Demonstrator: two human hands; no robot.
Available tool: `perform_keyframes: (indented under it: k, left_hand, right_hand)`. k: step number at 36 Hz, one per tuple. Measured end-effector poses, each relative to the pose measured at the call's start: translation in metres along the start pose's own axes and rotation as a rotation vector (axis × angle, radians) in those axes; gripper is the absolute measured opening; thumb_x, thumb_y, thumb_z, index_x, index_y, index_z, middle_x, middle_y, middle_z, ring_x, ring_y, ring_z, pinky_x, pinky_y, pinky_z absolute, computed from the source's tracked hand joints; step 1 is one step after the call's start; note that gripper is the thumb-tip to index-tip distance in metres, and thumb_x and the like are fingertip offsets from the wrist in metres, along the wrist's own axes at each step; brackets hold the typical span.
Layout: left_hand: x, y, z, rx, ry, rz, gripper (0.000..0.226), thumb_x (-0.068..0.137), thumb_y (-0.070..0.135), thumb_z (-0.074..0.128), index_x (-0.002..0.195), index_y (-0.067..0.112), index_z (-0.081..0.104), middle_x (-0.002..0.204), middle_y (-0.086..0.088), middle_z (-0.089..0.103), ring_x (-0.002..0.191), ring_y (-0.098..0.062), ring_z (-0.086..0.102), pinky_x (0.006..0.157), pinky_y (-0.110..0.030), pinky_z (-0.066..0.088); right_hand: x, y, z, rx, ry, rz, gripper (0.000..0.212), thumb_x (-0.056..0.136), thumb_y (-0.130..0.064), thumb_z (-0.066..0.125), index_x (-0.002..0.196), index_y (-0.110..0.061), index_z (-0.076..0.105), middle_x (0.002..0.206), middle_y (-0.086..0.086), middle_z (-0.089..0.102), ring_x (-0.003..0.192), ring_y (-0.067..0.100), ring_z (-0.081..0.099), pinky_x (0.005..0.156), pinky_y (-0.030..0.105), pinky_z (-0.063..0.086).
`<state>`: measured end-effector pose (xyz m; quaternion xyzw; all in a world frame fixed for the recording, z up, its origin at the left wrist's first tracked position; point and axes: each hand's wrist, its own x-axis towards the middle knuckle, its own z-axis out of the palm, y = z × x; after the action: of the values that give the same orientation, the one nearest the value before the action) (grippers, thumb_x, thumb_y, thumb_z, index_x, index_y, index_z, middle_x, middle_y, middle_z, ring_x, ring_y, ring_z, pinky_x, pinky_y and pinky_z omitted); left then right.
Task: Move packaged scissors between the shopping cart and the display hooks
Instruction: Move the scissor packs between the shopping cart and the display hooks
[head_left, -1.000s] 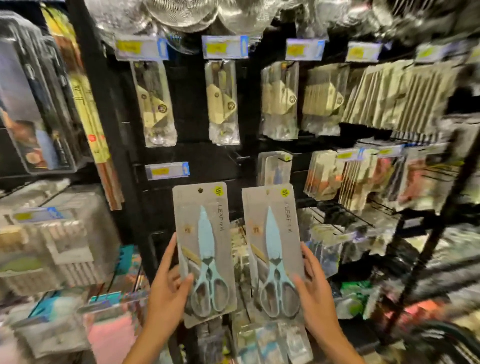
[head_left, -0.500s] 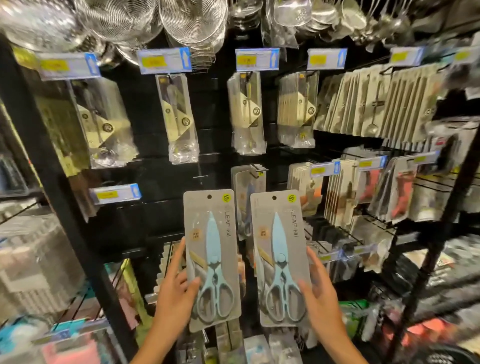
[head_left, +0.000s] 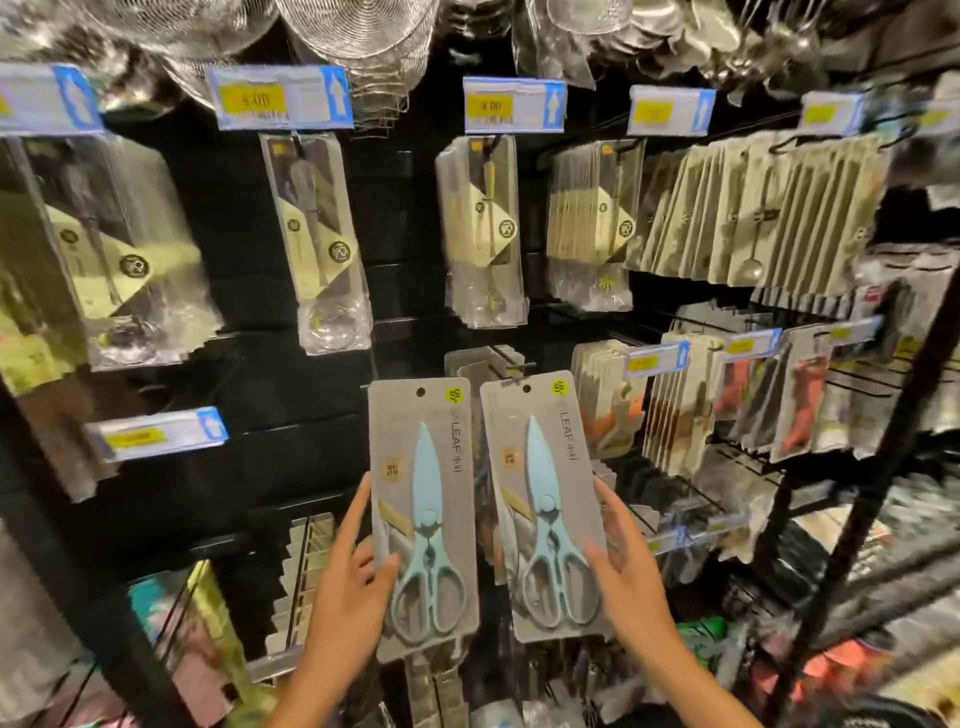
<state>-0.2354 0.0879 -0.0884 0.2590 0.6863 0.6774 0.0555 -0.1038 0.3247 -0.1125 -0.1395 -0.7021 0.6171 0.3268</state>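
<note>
The left hand (head_left: 347, 597) pinches one scissors pack (head_left: 423, 514) by its lower edge and the right hand (head_left: 631, 587) pinches a second pack (head_left: 545, 504), both upright, side by side before the display hooks (head_left: 511, 364)

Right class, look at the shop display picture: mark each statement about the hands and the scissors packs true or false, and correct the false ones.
1. Each hand holds one scissors pack. True: left hand holds the left pack, right hand the right pack.
2. The scissors handles are red. False: they are light blue.
3. The blades point up. True.
4. The packs lie in a cart. False: they are held up before the hooks.
5. Price tags top the display. True.
</note>
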Motion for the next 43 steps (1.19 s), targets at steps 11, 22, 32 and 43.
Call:
perform_keyframes:
  k: [11, 22, 32, 43]
  left_hand:
    - [0.011, -0.004, 0.018, 0.048, 0.143, 0.008, 0.076, 0.079, 0.035, 0.068, 0.132, 0.072, 0.027, 0.116, 0.005, 0.073, 0.098, -0.004, 0.072, 0.066, -0.014, 0.057]
    - [0.015, -0.008, 0.026, 0.063, 0.18, 0.084, 0.081, 0.092, 0.007, 0.064, 0.135, 0.069, 0.034, 0.13, 0.009, 0.067, 0.114, -0.013, 0.068, 0.086, -0.02, 0.057]
    - [0.016, 0.0, 0.029, 0.035, 0.196, 0.073, 0.078, 0.089, 0.01, 0.063, 0.142, 0.058, 0.031, 0.119, 0.016, 0.071, 0.111, -0.011, 0.069, 0.079, -0.018, 0.058]
    - [0.018, 0.004, 0.03, 0.093, 0.192, 0.08, 0.083, 0.094, 0.006, 0.062, 0.149, 0.056, 0.026, 0.118, 0.015, 0.072, 0.11, -0.009, 0.069, 0.08, -0.014, 0.056]
  right_hand:
    - [0.04, 0.02, 0.0, 0.031, -0.101, -0.057, 0.058, 0.101, -0.008, 0.053, 0.152, -0.027, 0.034, 0.148, -0.022, 0.045, 0.124, -0.013, 0.051, 0.09, 0.009, 0.049]
    - [0.059, 0.033, -0.003, 0.08, -0.163, -0.019, 0.056, 0.102, -0.007, 0.052, 0.148, -0.033, 0.035, 0.14, -0.028, 0.046, 0.117, -0.016, 0.055, 0.09, 0.019, 0.056]
    - [0.071, 0.037, 0.004, 0.133, -0.2, 0.027, 0.06, 0.101, 0.003, 0.049, 0.152, -0.026, 0.034, 0.137, -0.022, 0.049, 0.108, -0.018, 0.059, 0.08, 0.015, 0.056]
    - [0.098, 0.065, 0.017, 0.117, -0.162, -0.035, 0.062, 0.101, 0.0, 0.051, 0.15, -0.035, 0.035, 0.15, -0.017, 0.045, 0.134, 0.001, 0.049, 0.096, 0.022, 0.054]
